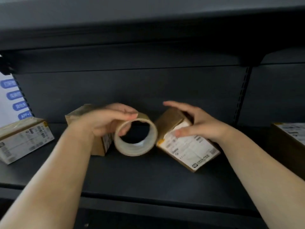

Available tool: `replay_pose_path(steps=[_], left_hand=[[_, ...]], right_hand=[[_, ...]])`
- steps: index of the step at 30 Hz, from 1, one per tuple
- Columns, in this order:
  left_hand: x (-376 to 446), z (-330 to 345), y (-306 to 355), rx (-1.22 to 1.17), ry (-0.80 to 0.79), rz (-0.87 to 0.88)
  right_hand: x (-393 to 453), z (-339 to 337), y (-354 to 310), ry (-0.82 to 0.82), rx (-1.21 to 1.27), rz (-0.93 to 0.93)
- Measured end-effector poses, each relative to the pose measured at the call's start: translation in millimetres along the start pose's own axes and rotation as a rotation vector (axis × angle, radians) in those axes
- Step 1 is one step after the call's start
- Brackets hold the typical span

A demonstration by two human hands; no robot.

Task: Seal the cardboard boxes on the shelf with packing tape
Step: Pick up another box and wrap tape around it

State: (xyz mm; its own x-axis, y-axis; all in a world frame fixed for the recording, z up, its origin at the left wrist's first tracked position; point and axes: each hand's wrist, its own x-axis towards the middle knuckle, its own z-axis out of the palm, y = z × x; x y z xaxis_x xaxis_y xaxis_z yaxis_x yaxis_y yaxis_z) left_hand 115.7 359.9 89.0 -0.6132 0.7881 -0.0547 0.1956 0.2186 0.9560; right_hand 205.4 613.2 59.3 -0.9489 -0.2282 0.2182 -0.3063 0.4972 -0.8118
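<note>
My left hand (105,121) grips a roll of clear packing tape (136,138), thumb over its top and fingers inside the core, held just above the dark shelf (148,176). To its right a small cardboard box (186,146) with a white label stands tilted on one edge. My right hand (198,123) rests on that box with straight fingers spread over its top, thumb on the label. Another cardboard box (77,113) lies behind my left hand, mostly hidden by it.
A labelled box (23,139) lies at the shelf's left end and another box (290,138) at the right edge. An upper shelf (148,30) hangs low overhead. A white sign with blue labels (11,100) stands at the far left.
</note>
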Motion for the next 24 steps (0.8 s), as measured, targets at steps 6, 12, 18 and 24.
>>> replay_pose_path(steps=[6, 12, 18, 24], left_hand=[[13.0, 18.8, 19.4, 0.390, 0.193, -0.188], [45.3, 55.6, 26.0, 0.524, 0.231, -0.124], [69.6, 79.8, 48.9, 0.727, 0.192, -0.145], [67.1, 73.0, 42.3, 0.724, 0.148, -0.130]], right_hand=[[-12.0, 5.3, 18.9, 0.095, 0.335, -0.133], [-31.1, -4.5, 29.8, 0.127, 0.381, -0.064], [-33.2, -50.1, -28.3, -0.195, -0.597, 0.369], [11.3, -17.5, -46.6, -0.303, -0.696, 0.299]])
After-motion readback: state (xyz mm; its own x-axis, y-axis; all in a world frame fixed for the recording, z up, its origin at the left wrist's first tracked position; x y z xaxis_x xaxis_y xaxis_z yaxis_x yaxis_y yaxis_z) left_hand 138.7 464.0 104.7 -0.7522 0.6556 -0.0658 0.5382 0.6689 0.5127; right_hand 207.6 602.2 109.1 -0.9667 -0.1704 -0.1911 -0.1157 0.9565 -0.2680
